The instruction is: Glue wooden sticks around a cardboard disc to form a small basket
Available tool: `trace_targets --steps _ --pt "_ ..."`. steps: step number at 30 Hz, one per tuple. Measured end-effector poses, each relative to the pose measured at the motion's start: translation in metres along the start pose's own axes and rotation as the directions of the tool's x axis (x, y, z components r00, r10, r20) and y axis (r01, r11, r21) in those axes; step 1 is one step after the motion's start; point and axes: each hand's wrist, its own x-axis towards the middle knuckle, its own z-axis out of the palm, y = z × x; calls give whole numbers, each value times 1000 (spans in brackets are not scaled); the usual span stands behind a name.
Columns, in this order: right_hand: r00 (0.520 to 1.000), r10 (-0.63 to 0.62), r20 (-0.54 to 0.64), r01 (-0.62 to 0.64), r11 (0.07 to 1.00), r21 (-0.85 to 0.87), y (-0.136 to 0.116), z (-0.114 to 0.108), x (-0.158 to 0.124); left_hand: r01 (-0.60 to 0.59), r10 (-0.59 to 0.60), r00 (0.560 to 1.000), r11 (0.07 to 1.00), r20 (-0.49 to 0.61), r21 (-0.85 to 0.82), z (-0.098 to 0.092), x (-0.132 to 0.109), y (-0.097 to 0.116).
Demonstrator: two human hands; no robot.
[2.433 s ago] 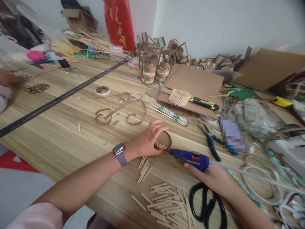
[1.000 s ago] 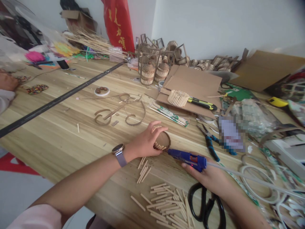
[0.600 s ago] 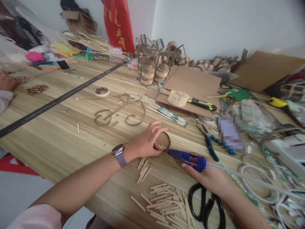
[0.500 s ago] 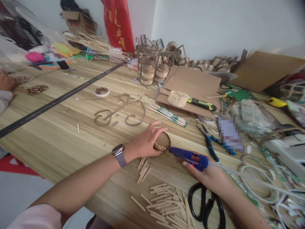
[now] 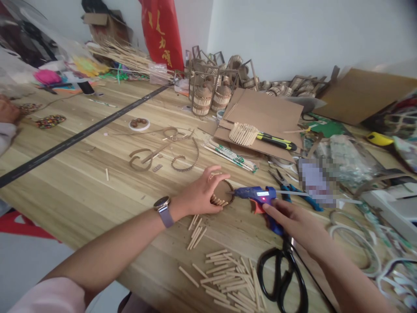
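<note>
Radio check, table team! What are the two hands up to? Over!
Left hand holding round piece. Right hand holding blue glue gun, its tip at the rim. Black scissors and loose sticks nearby, not between gun and piece.

Open bench point(image 5: 81, 187) is stretching between the left hand point(image 5: 203, 191) and the black bar point(image 5: 86, 131), leaving a wide lane; one loose stick point(image 5: 107, 174) is lying in it. Curled strips point(image 5: 155, 153) are cluttering its far end. The glue gun point(image 5: 250, 191) is barring the cup's point(image 5: 222, 190) right side, pliers point(image 5: 314, 204) crowding behind. Scissors point(image 5: 282, 284) and a stick pile point(image 5: 228, 279) are blocking the near side, bare wood showing between pile and gun.
</note>
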Motion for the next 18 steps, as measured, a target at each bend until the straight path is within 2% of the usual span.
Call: trace_targets --steps 2,3,4,5,7,8,11,18 --pt "969 -185 -164 136 953 -272 0 -1 -4 2 -2 1000 1000 2 5 -1 0 0" --pt "927 -306 -218 211 903 -373 -2 1 -8 1 -1 1000 1000 3 10 -1 0 1" --pt "876 -428 -223 301 846 -441 -6 6 -13 1 -1 1000 1000 5 13 -1 0 1" --pt "825 -537 -179 406 781 -474 -11 11 -19 2 -2 1000 1000 7 14 -2 1 1" --pt "741 -672 3 605 665 -439 -25 25 -35 11 -12 1000 1000 17 14 -2 1 2" --pt "720 -687 98 657 630 -413 -33 31 -42 19 -19 1000 1000 23 13 -3 1 2" --pt "722 -639 265 684 602 -411 -48 47 -61 39 -39 999 999 32 17 -3 2 2" --pt "744 -605 282 655 578 -488 -41 64 -64 30 -31 999 999 26 32 -2 1 2"
